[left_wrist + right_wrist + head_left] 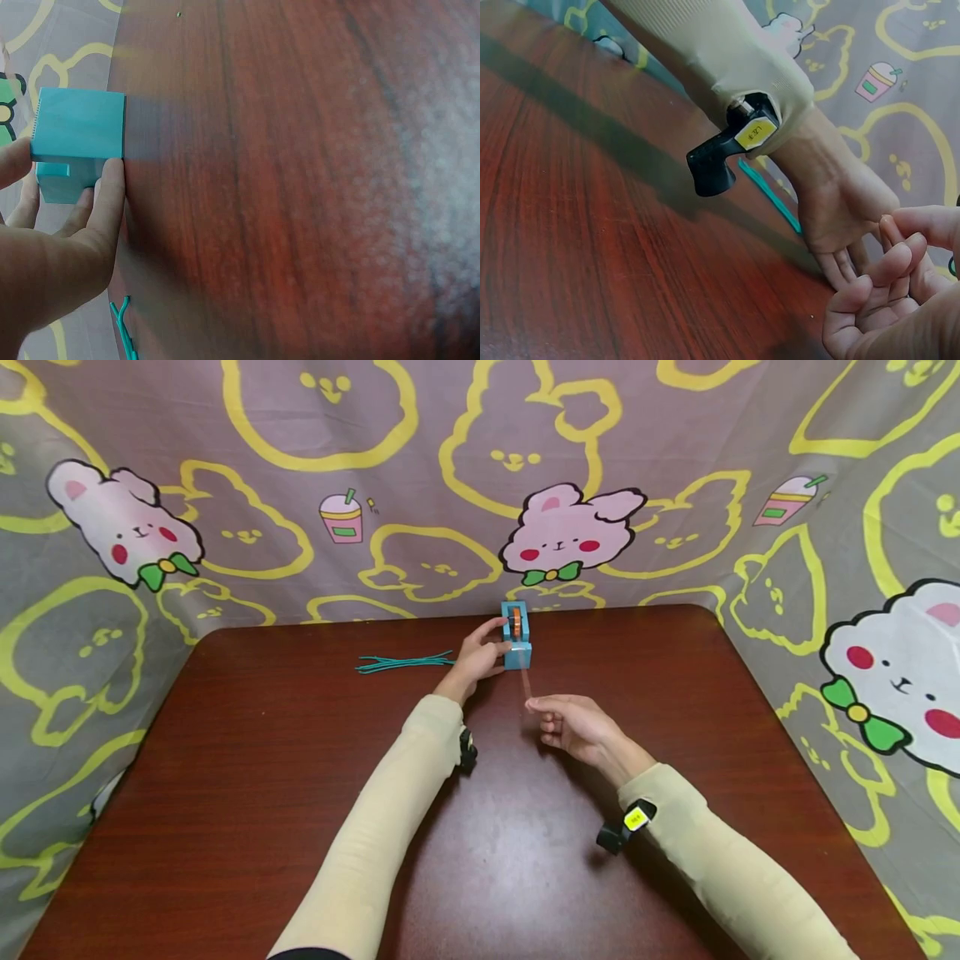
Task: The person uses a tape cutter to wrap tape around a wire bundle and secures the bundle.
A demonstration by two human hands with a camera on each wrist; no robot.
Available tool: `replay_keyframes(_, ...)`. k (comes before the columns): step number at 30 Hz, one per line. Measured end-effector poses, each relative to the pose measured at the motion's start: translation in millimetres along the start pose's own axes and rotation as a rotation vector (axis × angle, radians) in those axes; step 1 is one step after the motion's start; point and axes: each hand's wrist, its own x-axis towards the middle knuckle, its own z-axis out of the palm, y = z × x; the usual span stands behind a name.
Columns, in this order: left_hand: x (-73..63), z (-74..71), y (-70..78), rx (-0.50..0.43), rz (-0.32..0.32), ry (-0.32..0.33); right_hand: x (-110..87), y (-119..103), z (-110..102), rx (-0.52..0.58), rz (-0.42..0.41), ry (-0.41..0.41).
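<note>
A teal tape dispenser (518,658) stands near the far edge of the table, with an orange-cored tape roll (516,622) in its open top. My left hand (477,657) holds it from the left side. The left wrist view shows thumb and fingers around its teal body (80,124). From the dispenser's near end a narrow see-through strip of tape (526,683) stretches toward me. My right hand (577,727) pinches the free end of this strip between thumb and forefinger, its other fingers curled in.
Several thin teal sticks (401,662) lie in a loose bundle left of the dispenser. A patterned curtain (420,493) hangs behind the dark wooden table (262,760). Each sleeve has a black wrist camera (467,750) at the cuff.
</note>
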Motion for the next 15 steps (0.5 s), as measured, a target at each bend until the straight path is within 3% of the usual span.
replay_keyframes(15,-1.3,0.3,-0.2,0.013,0.007,0.001,-8.2,2.4,0.7,0.026,0.001,-0.032)
